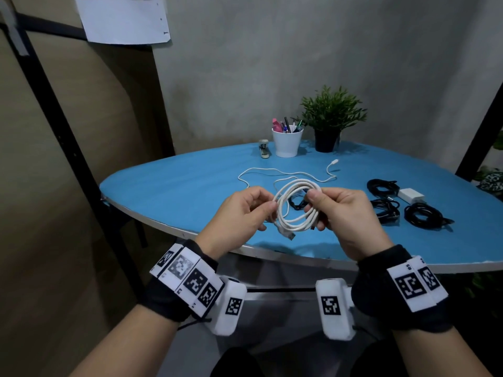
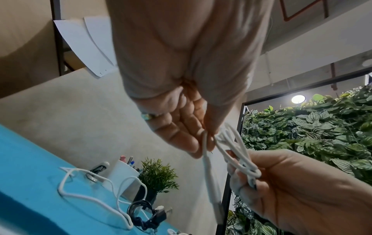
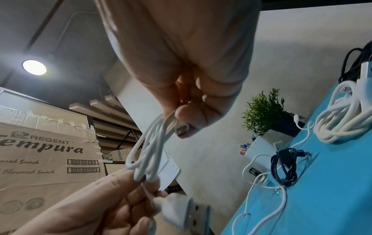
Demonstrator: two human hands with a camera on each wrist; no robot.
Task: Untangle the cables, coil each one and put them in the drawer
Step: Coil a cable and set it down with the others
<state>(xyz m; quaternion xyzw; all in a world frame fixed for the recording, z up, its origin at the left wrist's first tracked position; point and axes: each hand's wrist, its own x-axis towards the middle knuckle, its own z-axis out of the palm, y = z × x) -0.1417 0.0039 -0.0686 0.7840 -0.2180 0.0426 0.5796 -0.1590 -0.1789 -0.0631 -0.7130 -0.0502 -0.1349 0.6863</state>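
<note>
I hold a white cable coil (image 1: pixel 295 206) up over the near edge of the blue table (image 1: pixel 168 191). My left hand (image 1: pixel 272 207) pinches the coil's left side between thumb and fingers. My right hand (image 1: pixel 313 204) grips its right side, thumb on top. The cable's USB plug (image 1: pixel 290 235) hangs free below the loops and shows large as the plug (image 3: pixel 191 211) in the right wrist view. A second white cable (image 1: pixel 285 172) lies loose on the table behind. A small dark cable (image 3: pixel 286 167) lies under the coil. No drawer is in view.
Three black coiled cables (image 1: pixel 424 216) and a white charger (image 1: pixel 411 195) lie at the right of the table. A white pen cup (image 1: pixel 287 142), a stapler (image 1: pixel 263 149) and a potted plant (image 1: pixel 330 118) stand at the far edge, by the wall.
</note>
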